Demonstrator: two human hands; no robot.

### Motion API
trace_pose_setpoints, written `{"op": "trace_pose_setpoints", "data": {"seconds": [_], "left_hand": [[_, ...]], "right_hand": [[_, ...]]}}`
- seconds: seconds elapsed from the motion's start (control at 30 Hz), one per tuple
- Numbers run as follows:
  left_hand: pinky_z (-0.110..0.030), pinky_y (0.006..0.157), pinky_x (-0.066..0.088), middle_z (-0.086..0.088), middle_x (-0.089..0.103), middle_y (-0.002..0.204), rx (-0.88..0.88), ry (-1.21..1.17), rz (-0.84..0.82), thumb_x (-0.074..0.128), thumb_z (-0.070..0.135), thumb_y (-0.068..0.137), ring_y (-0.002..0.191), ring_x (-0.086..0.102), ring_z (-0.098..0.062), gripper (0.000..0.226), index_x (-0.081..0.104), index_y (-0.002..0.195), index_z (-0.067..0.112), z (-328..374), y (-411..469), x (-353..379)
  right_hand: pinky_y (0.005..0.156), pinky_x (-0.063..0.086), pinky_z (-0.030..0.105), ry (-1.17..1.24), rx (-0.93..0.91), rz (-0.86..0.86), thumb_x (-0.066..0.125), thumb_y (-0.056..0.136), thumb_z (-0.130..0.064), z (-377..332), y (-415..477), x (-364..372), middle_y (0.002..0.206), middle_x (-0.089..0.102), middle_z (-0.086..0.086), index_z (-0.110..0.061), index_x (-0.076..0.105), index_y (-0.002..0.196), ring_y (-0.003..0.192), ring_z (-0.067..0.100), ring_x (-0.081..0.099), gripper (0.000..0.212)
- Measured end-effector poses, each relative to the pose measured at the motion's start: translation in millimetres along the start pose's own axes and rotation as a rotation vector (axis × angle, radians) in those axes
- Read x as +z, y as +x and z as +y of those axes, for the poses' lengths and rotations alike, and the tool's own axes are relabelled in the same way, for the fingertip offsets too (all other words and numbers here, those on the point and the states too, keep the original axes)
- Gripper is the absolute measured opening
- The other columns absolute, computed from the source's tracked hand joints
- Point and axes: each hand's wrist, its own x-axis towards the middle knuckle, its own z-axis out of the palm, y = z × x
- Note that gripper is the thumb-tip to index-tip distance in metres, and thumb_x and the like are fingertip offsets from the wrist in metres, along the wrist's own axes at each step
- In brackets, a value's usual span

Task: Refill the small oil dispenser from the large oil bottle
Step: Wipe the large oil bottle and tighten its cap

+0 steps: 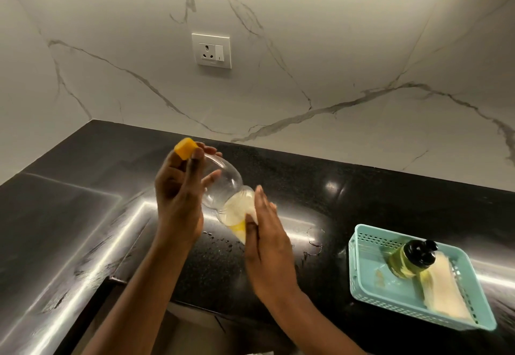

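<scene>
Large oil bottle (pixel 223 179) is tilted left of centre: your left hand (pixel 178 195) curls round its neck by the yellow cap (pixel 185 149), and your right hand (pixel 267 246) presses flat on its base. It is nearly empty, so likely light, squashy and slick; grip its waist. The small oil dispenser (pixel 409 260) sits in the teal basket (pixel 404 308), lower right.

Open counter (pixel 320 187) runs from the bottle (pixel 223 179), between my left hand (pixel 178 198) and right hand (pixel 267 248), to the basket (pixel 359 285). Its walls and the cloth (pixel 446 290) hem the dispenser (pixel 407 260), free above.
</scene>
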Motion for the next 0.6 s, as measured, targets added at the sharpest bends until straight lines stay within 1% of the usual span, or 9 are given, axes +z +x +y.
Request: {"op": "trace_pose_setpoints", "data": {"seconds": [0.1,0.17,0.2,0.23,0.3,0.37,0.43,0.5,0.6], "left_hand": [[-0.057,0.100,0.060,-0.001,0.078,0.112,-0.003,-0.014,-0.055,0.057,0.031,0.106,0.118,0.073,-0.033,0.016,0.072,0.107,0.024,0,-4,0],[-0.057,0.101,0.059,-0.005,0.076,0.115,0.011,-0.029,-0.112,0.054,0.029,0.106,0.121,0.072,-0.035,0.019,0.070,0.111,0.019,2,-2,-5],[-0.058,0.102,0.058,-0.006,0.076,0.116,0.017,-0.029,-0.139,0.050,0.024,0.108,0.121,0.071,-0.036,0.021,0.068,0.113,0.016,3,0,-8],[-0.057,0.102,0.058,-0.006,0.076,0.116,0.020,-0.031,-0.158,0.048,0.021,0.108,0.121,0.071,-0.035,0.022,0.068,0.114,0.014,4,0,-10],[-0.057,0.102,0.058,-0.003,0.078,0.114,0.021,-0.060,-0.184,0.049,0.025,0.108,0.118,0.073,-0.030,0.023,0.069,0.114,0.016,6,1,-14],[-0.057,0.101,0.058,-0.002,0.078,0.114,0.034,-0.095,-0.196,0.053,0.032,0.105,0.116,0.074,-0.028,0.023,0.071,0.113,0.019,10,3,-20],[-0.056,0.101,0.058,-0.002,0.077,0.115,0.051,-0.114,-0.192,0.060,0.039,0.104,0.117,0.073,-0.029,0.025,0.071,0.114,0.019,13,6,-25],[-0.057,0.101,0.058,-0.003,0.077,0.115,0.050,-0.129,-0.177,0.067,0.045,0.101,0.118,0.072,-0.030,0.030,0.071,0.114,0.018,14,7,-28],[-0.058,0.102,0.057,-0.003,0.077,0.117,0.055,-0.119,-0.176,0.068,0.047,0.100,0.121,0.072,-0.031,0.033,0.070,0.115,0.018,10,7,-28]], "right_hand": [[0.126,0.007,0.019,-0.023,-0.126,-0.039,0.023,0.114,-0.046,-25,12,-4,0.172,0.013,-0.017,-0.040,0.003,0.166,0.154,-0.015,-0.005,0.056],[0.128,0.029,0.031,-0.001,-0.193,-0.084,0.025,0.114,-0.046,-28,19,-10,0.173,0.028,-0.005,-0.039,0.006,0.168,0.160,0.008,0.023,0.058],[0.121,0.041,0.032,0.044,-0.188,-0.126,0.025,0.114,-0.047,-26,23,-14,0.169,0.039,0.000,-0.042,0.010,0.167,0.153,0.014,0.039,0.056],[0.113,0.047,0.030,0.100,-0.161,-0.168,0.025,0.114,-0.049,-23,28,-17,0.163,0.047,0.002,-0.043,0.015,0.166,0.143,0.011,0.049,0.054],[0.114,0.048,0.035,0.204,-0.062,-0.257,0.023,0.110,-0.062,-16,37,-24,0.160,0.052,-0.003,-0.040,0.028,0.165,0.141,0.008,0.051,0.059],[0.108,0.053,0.050,0.259,0.048,-0.358,0.023,0.103,-0.077,-3,43,-32,0.136,0.070,-0.004,-0.042,0.047,0.152,0.125,0.014,0.065,0.065],[0.103,0.056,0.049,0.226,0.157,-0.413,0.025,0.098,-0.082,8,41,-37,0.121,0.075,-0.007,-0.046,0.055,0.144,0.111,0.008,0.070,0.065],[0.096,0.060,0.043,0.160,0.238,-0.377,0.032,0.103,-0.073,15,35,-43,0.106,0.079,-0.010,-0.037,0.072,0.123,0.097,0.001,0.072,0.058],[0.077,0.061,0.042,0.078,0.230,-0.178,0.049,0.107,-0.055,20,26,-47,0.082,0.078,-0.007,-0.025,0.078,0.094,0.073,0.001,0.071,0.044]]}}
